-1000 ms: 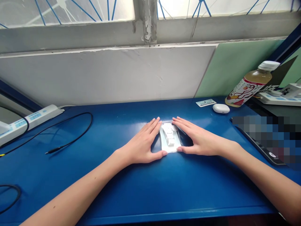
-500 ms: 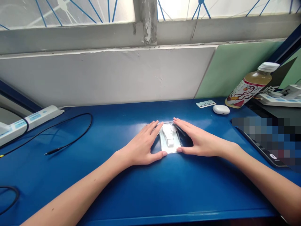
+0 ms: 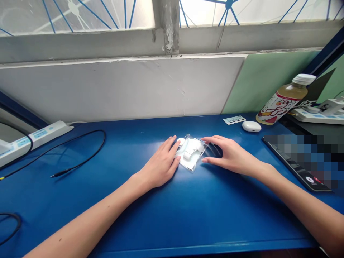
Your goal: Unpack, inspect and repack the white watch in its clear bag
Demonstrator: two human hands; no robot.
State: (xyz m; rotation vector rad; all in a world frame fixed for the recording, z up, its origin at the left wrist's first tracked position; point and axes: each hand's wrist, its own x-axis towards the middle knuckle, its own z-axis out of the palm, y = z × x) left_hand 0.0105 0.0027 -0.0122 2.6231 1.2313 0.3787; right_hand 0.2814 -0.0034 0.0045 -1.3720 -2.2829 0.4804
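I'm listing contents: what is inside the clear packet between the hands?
Through the clear packet, a white, blocky object shows. What lies beneath it is covered; the left hand hides part of the packet's edge.

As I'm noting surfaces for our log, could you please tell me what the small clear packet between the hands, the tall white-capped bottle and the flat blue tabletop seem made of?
Small clear packet: probably thin, glossy plastic film; see-through with bright glints.
White-capped bottle: likely smooth, clear plastic; amber liquid shows through.
Blue tabletop: glossy, perhaps painted metal or laminate; soft reflections.
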